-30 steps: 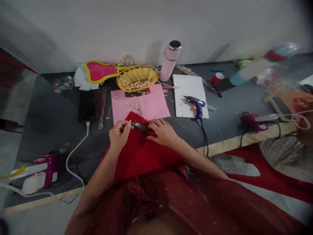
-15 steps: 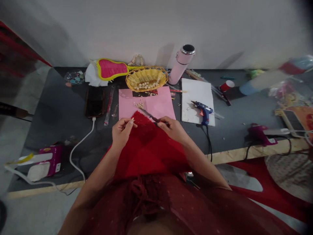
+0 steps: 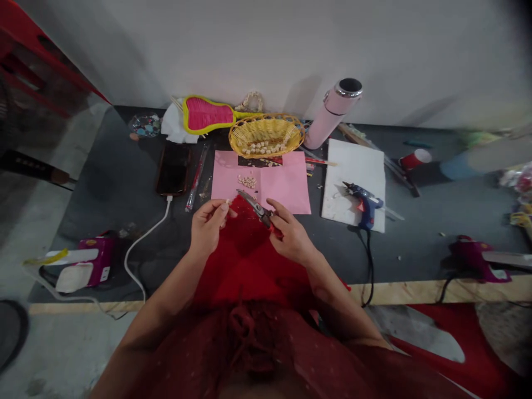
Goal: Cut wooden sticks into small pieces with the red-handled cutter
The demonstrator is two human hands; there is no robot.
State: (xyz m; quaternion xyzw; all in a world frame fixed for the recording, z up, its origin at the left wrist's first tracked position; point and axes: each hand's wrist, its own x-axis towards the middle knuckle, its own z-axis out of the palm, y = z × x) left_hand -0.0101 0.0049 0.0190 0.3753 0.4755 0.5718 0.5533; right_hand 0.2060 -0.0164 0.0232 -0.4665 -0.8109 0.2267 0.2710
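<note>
Pinching a small, cream-coloured piece point(image 3: 228, 203), only partly showing, the left hand point(image 3: 206, 224) is at the left edge of the red cloth point(image 3: 249, 266), near the pink paper point(image 3: 286, 180). The right hand point(image 3: 292, 235) grips red-handled shears point(image 3: 260, 211), their grey metal blades slanting so the tip points just beside that piece; a loose heap of pale bits point(image 3: 247, 182) lies on the paper beyond.

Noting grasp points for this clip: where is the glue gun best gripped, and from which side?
Take the glue gun by its blue handle, probably with the right hand once free, coming from the near side. It lies on its side on the white board, handle facing near, nozzle pointing away to the left. Grip above the cord at the handle's foot.
</note>
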